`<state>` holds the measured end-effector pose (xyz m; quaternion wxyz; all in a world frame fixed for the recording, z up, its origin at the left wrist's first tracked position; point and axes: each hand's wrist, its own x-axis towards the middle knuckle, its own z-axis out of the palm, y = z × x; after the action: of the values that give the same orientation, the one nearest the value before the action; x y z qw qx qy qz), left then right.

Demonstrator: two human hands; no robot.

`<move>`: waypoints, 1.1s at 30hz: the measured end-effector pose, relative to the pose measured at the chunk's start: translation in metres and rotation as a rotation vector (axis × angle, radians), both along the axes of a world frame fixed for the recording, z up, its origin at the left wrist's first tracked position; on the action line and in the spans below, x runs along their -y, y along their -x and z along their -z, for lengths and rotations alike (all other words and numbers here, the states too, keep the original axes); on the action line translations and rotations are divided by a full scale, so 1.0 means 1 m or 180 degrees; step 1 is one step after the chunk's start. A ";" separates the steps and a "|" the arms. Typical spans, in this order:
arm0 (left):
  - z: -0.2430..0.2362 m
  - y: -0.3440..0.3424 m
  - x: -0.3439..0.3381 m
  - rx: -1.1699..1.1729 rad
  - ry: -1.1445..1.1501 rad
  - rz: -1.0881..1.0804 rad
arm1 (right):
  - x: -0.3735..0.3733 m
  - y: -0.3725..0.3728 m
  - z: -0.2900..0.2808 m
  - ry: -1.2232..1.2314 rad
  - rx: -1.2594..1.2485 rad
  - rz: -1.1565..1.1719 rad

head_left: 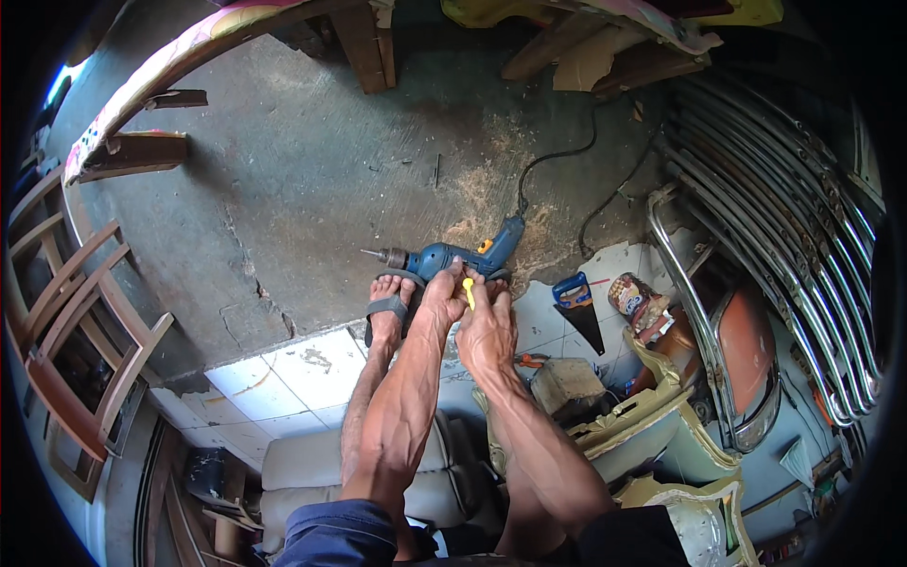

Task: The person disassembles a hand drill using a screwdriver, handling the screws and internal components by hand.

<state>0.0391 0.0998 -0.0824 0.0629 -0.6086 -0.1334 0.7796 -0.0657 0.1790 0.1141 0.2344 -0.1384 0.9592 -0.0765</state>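
A blue electric drill (435, 258) lies across my feet with its bit pointing left and its grip toward the upper right. My left hand (442, 297) is closed on the drill's body, fingers near the middle of the housing. Beside it, my right hand (489, 331) pinches a small yellow-handled tool (469, 292), which looks like a screwdriver. Its tip is hidden between the hands and the drill. The drill's black cord (557, 153) curves up and away over the floor.
A handsaw (576, 310) with a blue handle and a snack jar (635, 298) lie to the right, near chrome frames (794, 217). Wooden chair frames (90, 331) stand left. Sawdust (491, 184) covers part of the concrete, and a sandal (385, 305) is on my left foot.
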 end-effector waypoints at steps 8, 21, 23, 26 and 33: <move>0.000 0.003 0.005 -0.0032 -0.0084 -0.0040 | -0.007 -0.009 -0.004 0.0580 0.0572 0.0910; -0.021 0.020 -0.001 -0.0067 -0.0424 -0.0197 | 0.005 -0.012 -0.022 0.0177 0.1644 0.1625; -0.040 0.065 -0.014 -0.0192 -0.0677 -0.0204 | 0.006 -0.001 -0.019 0.0068 0.1427 0.1044; -0.055 0.088 -0.005 -0.0259 -0.0558 0.0343 | 0.013 0.008 -0.030 -0.0223 0.0392 -0.0561; -0.062 0.094 -0.012 0.0227 -0.0486 0.0176 | 0.004 0.012 -0.021 0.0084 0.1767 0.1205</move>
<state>-0.0553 0.1119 -0.0204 0.1259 -0.6329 -0.1777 0.7430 -0.0775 0.1749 0.1355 0.4664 0.0653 0.8664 -0.1660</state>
